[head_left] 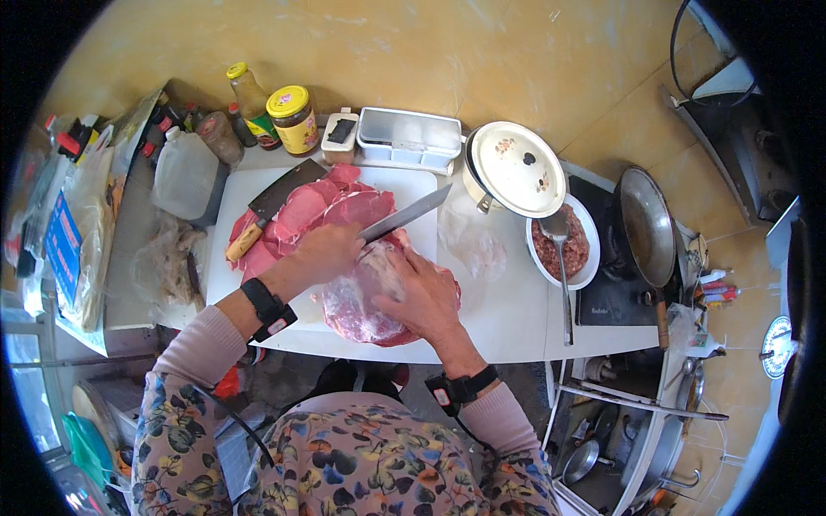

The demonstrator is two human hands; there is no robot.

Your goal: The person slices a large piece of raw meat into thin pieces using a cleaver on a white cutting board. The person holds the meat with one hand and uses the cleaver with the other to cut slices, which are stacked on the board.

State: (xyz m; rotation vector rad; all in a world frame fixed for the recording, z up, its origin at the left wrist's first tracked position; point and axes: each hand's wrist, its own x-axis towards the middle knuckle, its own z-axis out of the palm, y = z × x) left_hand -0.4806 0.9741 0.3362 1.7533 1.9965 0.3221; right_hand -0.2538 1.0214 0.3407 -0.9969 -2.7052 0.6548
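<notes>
My left hand (pixel 330 250) is closed round the handle of a kitchen knife, and the fingers hide that handle. The knife's broad blade (pixel 406 213) points up and right, its lower edge at the top end of a large chunk of raw meat (pixel 355 309). From above, my right hand (pixel 423 293) holds this chunk, thumb and fingers spread over its pale surface. Sliced raw meat (pixel 310 209) is heaped beyond my left hand. A cleaver with a wooden handle (pixel 245 242) rests at the heap's left side. Under all this is a white cutting board (pixel 242 193).
Right of the board are crumpled plastic film (pixel 474 238), a lidded enamel pot (pixel 510 171) and a white bowl of minced meat (pixel 568 251) with a spoon. A wok (pixel 645 226) tilts over a black cooktop (pixel 613 313). Jars (pixel 293 119), a seasoning box (pixel 410 132) and a plastic jug (pixel 187 171) line the back and left.
</notes>
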